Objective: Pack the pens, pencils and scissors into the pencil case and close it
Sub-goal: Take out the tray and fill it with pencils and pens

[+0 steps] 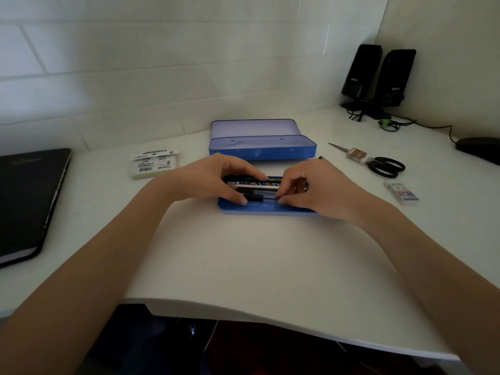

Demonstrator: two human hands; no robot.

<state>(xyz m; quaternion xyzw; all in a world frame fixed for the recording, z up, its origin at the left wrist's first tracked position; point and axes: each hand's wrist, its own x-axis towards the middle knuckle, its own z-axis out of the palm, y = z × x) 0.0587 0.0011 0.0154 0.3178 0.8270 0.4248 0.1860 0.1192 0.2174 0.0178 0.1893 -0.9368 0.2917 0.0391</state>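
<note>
Nearby, scissors (385, 166) lie unpacked while both hands' curled fingers (238, 197) grip pens (254, 197) in the tray (270, 208).

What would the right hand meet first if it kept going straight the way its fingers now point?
Probably the left hand: the right hand points leftward along the case tray over the pens. Depth is unclear.

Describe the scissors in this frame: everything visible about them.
The scissors lie flat on the white desk, right of the blue pencil case and outside it. Black looped handles point right; the thin metal blades point left, partly wrapped in a small brownish sleeve. They look closed. Neither hand touches them; both are busy at the case.
</note>
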